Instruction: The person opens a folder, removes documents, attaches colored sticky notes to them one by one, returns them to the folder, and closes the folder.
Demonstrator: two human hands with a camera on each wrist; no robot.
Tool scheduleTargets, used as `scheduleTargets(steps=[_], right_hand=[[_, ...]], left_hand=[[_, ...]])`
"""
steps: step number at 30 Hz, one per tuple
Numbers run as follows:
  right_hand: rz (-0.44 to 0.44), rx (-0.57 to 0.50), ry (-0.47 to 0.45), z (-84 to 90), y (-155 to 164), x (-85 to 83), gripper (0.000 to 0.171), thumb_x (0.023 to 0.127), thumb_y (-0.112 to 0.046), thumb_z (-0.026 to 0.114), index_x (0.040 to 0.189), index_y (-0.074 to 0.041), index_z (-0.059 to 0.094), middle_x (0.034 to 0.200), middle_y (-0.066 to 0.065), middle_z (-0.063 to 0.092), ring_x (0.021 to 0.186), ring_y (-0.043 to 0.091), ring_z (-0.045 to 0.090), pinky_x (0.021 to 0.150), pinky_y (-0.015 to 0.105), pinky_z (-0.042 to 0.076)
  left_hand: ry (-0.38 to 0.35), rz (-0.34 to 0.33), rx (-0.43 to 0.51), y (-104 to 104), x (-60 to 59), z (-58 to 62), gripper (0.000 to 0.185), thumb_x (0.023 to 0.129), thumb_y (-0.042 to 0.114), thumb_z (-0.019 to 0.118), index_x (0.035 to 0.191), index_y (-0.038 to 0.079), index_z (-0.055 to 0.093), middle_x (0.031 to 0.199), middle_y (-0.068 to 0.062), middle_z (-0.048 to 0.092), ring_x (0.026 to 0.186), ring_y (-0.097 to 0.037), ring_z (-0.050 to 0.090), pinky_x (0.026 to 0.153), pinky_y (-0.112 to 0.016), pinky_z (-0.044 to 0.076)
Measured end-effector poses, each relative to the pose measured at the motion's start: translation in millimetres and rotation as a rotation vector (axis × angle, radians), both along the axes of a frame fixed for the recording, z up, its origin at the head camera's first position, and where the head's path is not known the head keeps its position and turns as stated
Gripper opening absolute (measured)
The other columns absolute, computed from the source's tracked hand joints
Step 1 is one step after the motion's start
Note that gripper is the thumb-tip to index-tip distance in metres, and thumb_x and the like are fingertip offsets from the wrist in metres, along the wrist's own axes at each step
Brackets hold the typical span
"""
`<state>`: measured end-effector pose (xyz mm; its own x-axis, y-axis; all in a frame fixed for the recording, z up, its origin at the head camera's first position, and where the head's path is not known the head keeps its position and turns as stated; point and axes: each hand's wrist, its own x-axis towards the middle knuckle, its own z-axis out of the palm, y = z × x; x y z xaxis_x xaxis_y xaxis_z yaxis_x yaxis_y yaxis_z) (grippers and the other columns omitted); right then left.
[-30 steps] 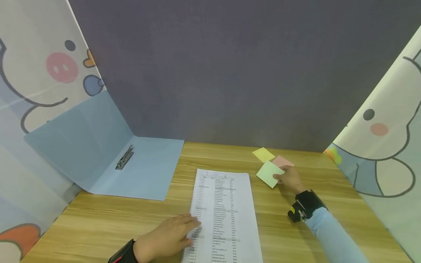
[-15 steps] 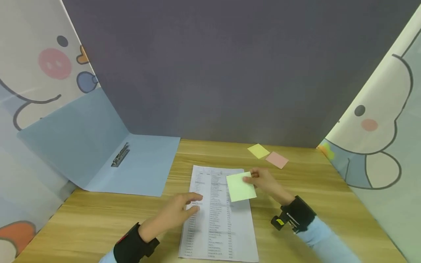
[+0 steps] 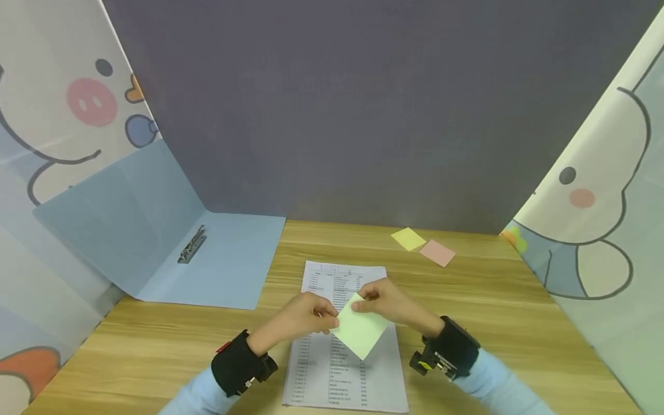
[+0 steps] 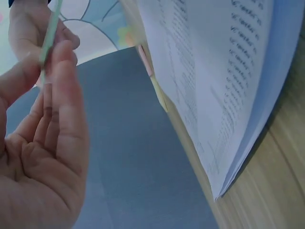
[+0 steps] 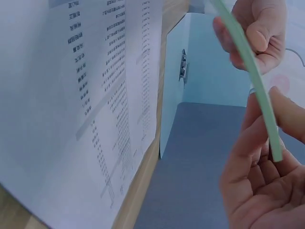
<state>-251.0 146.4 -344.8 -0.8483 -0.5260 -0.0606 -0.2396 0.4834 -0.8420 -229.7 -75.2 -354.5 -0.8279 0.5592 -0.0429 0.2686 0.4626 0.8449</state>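
Over the middle of the table [image 3: 493,363], just above some printed sheets [image 3: 344,383], there's a pale green pad of notes [image 3: 362,328], held tilted & clear of the pages. L hand [image 3: 303,317] pinches its left corner btwn thumb & fingers; R hand [image 3: 393,302] pinches it nr the far corner, so neither hand's spread wide. Two corners held prob. keeps it steady and leaves the rest of its face uncovered. Pages lie flat right in front of the person, presumably for easy reach w/ both hands. Yellow notes [image 3: 408,238] & pink notes [image 3: 437,253] sit farther back on the R, nr each other, likely out of the way.

Blue folder [image 3: 236,253] stands open at L, cover tilted up, metal clip [image 3: 192,246] inside. Tabletop's wood-grain; dark grey panel [image 3: 337,115] behind, cartoon-print wall [image 3: 604,190] at R, similar print at L.
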Motion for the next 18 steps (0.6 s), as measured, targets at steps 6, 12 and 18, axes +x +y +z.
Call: scheduleTargets(steps=[6, 12, 18], right_hand=[[-0.040, -0.045, -0.043, 0.9, -2, -2.5, 0.023, 0.085, -0.021, 0.064, 0.089, 0.002, 0.068, 0.076, 0.005, 0.066, 0.062, 0.010, 0.056, 0.055, 0.024, 0.047], [-0.098, -0.315, -0.258, 0.4, 7, -5.7, 0.035, 0.091, -0.026, 0.056, 0.108, 0.005, 0.060, 0.092, 0.002, 0.064, 0.077, 0.012, 0.059, 0.068, 0.026, 0.048], [-0.051, -0.658, -0.487, -7.6, -2, 2.2, 0.033, 0.096, -0.029, 0.046, 0.120, -0.007, 0.051, 0.107, -0.003, 0.062, 0.095, 0.010, 0.059, 0.081, 0.024, 0.048]], left_hand=[[0.022, 0.025, 0.023, 0, 2.3, -3.7, 0.012, 0.086, 0.018, 0.063, 0.086, 0.007, 0.068, 0.072, -0.001, 0.064, 0.066, -0.026, 0.065, 0.052, -0.024, 0.047], [0.018, 0.137, 0.152, 2, 1.5, -10.1, 0.013, 0.088, 0.020, 0.061, 0.089, 0.007, 0.067, 0.076, -0.003, 0.066, 0.072, -0.027, 0.065, 0.060, -0.032, 0.051], [-0.041, 0.276, 0.320, 10, 2.4, -13.2, 0.020, 0.088, 0.021, 0.062, 0.094, 0.003, 0.066, 0.085, -0.008, 0.068, 0.075, -0.023, 0.067, 0.069, -0.036, 0.054]])
